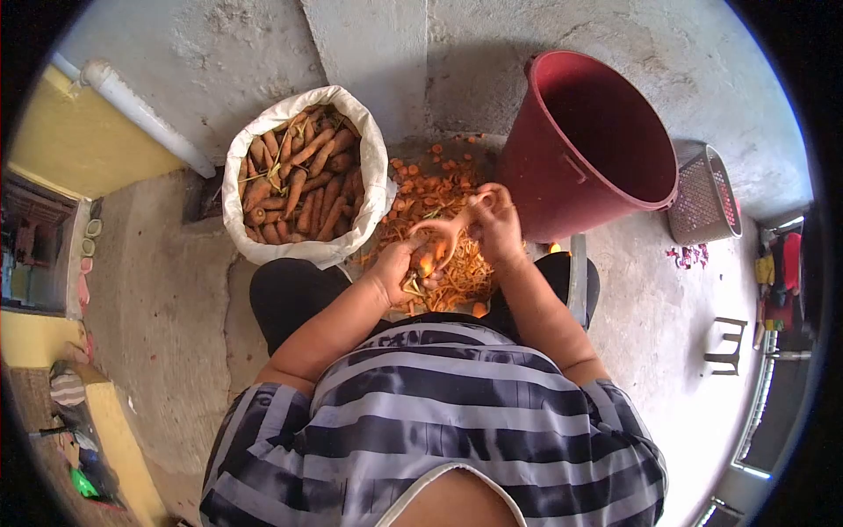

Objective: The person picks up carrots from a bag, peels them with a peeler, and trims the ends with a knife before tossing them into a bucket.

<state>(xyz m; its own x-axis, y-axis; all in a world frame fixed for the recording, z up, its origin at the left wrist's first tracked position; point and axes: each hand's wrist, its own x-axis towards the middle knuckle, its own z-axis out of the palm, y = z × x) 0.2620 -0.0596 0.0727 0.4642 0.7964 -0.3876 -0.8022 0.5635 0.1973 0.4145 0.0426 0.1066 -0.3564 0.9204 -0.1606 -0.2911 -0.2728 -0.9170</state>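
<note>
My left hand (395,270) is closed around a carrot (428,262) with orange peeled patches, held low between my knees. A pinkish peeler (450,230) is in my right hand (497,227), its curved head lying over the carrot. Beneath both hands, orange peelings (461,283) and cut carrot pieces (421,189) are heaped on the floor. To the left stands a white sack (233,198), open at the top and full of unpeeled carrots (307,171).
A large dark red bin (544,167) stands right of the peelings, with a grey perforated basket (702,198) beside it. The grey wall (378,53) rises behind them. A white pipe (145,114) runs along the left wall.
</note>
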